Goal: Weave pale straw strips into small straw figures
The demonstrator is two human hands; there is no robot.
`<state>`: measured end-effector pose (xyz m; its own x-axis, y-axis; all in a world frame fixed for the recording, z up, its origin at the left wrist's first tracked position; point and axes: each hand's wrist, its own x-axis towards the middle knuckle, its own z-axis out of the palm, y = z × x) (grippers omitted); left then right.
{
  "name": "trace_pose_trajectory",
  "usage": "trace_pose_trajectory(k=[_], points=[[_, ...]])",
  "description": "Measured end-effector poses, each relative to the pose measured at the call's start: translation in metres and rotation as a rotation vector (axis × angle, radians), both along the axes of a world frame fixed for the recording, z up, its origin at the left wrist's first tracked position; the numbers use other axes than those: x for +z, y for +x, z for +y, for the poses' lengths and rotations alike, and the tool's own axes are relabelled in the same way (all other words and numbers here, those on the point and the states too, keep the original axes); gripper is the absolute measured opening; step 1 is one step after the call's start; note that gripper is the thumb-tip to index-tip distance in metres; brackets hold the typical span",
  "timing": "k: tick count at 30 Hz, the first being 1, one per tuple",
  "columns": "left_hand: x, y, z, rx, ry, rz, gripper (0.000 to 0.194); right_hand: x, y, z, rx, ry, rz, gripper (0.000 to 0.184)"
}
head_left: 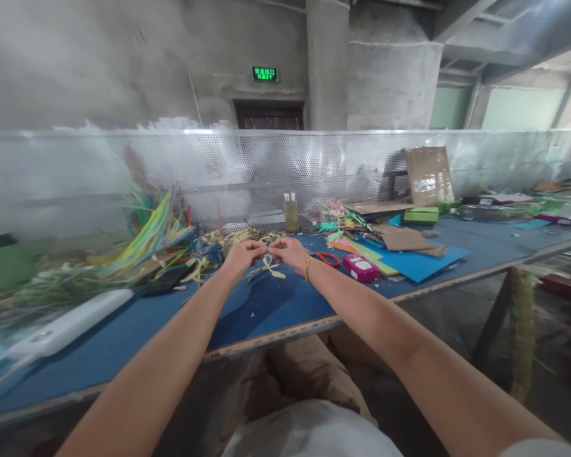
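My left hand and my right hand meet above the blue tabletop, fingertips pinched close together. A pale cream, ribbon-like strip, with loose ends spread out, hangs just under the fingertips and seems to be gripped by both. The exact spot where the fingers hold it is too small to make out. Beside my right wrist lie red-handled scissors and a magenta box with a white print. Cream strips lie to the left of my left hand.
Bundled coloured strips and a white power strip occupy the left side. A bottle stands by the perforated metal panel. Coloured strips, cardboard and blue sheets cover the right. The table's front edge is near my lap.
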<state>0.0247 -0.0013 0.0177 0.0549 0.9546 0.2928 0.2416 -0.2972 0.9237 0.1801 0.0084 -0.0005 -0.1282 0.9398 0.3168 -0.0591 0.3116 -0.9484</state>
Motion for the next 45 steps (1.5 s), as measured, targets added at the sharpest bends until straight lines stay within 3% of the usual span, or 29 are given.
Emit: trace_pose_trajectory(k=[10, 20, 29, 36, 45], points=[[-0.001, 0.001, -0.001, -0.037, -0.063, -0.017, 0.033, -0.005, 0.002, 0.006, -0.086, 0.183, -0.206, 0.006], [-0.002, 0.001, 0.002, -0.076, -0.068, -0.068, 0.035, -0.006, 0.004, 0.009, -0.079, 0.218, -0.184, 0.006], [-0.007, -0.003, 0.009, -0.057, 0.014, 0.004, 0.029, -0.004, 0.002, 0.003, 0.008, 0.042, -0.076, 0.010], [-0.003, 0.002, -0.002, -0.077, -0.075, -0.069, 0.027, -0.003, 0.002, 0.003, -0.038, 0.020, 0.005, 0.010], [-0.002, 0.000, 0.000, -0.028, 0.036, -0.028, 0.020, -0.005, 0.004, 0.002, 0.034, -0.018, 0.071, 0.007]])
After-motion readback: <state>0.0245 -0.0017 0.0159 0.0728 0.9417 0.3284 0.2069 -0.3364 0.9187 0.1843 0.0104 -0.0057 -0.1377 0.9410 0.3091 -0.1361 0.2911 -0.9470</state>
